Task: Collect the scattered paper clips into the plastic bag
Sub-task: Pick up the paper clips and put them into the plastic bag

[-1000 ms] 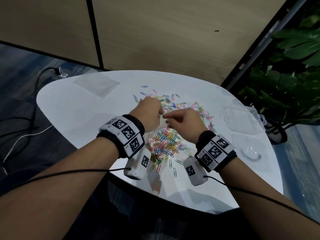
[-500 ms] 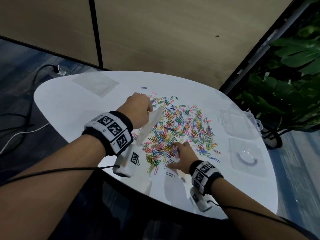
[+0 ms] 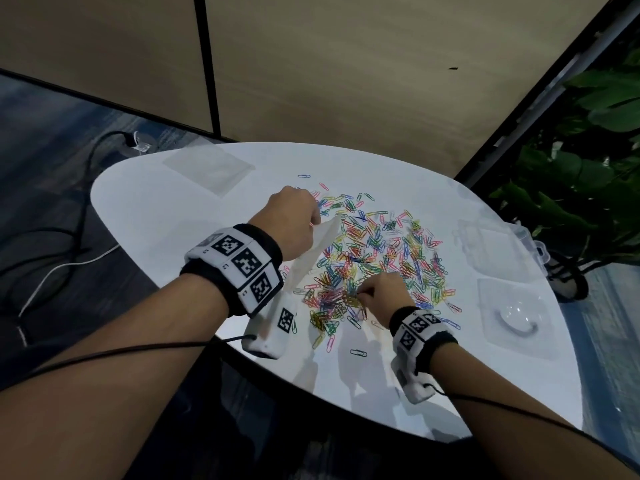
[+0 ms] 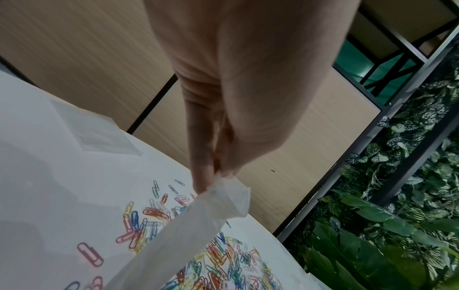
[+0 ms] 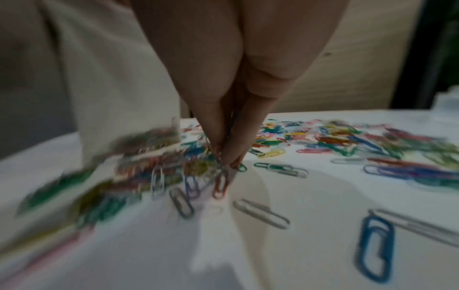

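Several coloured paper clips [image 3: 377, 251] lie scattered over the white oval table [image 3: 180, 216]. My left hand [image 3: 294, 223] pinches the top corner of a clear plastic bag [image 3: 311, 251] and holds it above the table's left part; the bag [image 4: 188, 231] hangs down from the fingertips [image 4: 203, 176]. My right hand [image 3: 381, 296] is down in the near part of the pile, and its fingertips [image 5: 228, 155] pinch a small bunch of paper clips [image 5: 221, 182] at the table surface.
A flat clear bag [image 3: 207, 168] lies at the table's far left. Clear plastic boxes [image 3: 498, 251] and a clear tray [image 3: 516, 320] sit along the right edge. Green plants [image 3: 581, 174] stand to the right. Cables [image 3: 62, 251] run on the floor at the left.
My right hand left the bag, dropped to the near part of the pile and closed its fingertips on clips. My left hand moved left and farther away with the bag.
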